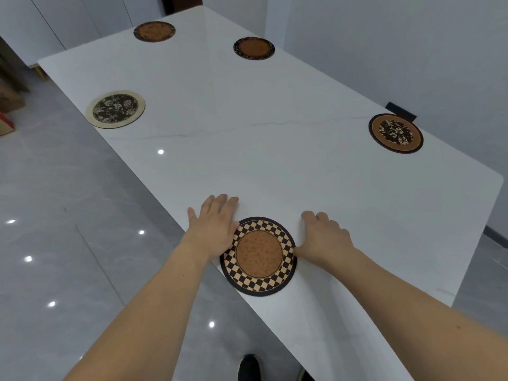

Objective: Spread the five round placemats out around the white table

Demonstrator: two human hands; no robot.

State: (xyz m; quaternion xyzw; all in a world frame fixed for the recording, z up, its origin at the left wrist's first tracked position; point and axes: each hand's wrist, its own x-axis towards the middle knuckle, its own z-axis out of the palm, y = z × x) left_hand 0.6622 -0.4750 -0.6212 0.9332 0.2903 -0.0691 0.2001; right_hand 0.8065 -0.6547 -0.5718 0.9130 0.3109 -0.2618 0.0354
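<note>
A checkered round placemat (258,255) lies flat at the near edge of the white table (275,160). My left hand (213,224) rests flat on the table, fingers spread, its palm edge touching the mat's left rim. My right hand (324,237) lies on the table at the mat's right rim, thumb touching it, fingers loosely curled. A cream-rimmed floral mat (115,109) sits at the left edge. A brown mat (154,31) and a dark-rimmed brown mat (254,48) lie at the far end. A brown floral mat (395,133) sits at the right edge.
Glossy grey floor tiles (55,215) run along the left of the table. A black shoe (248,367) shows below the table's near edge. A small black object (400,110) sticks out behind the right mat. White walls stand behind and to the right.
</note>
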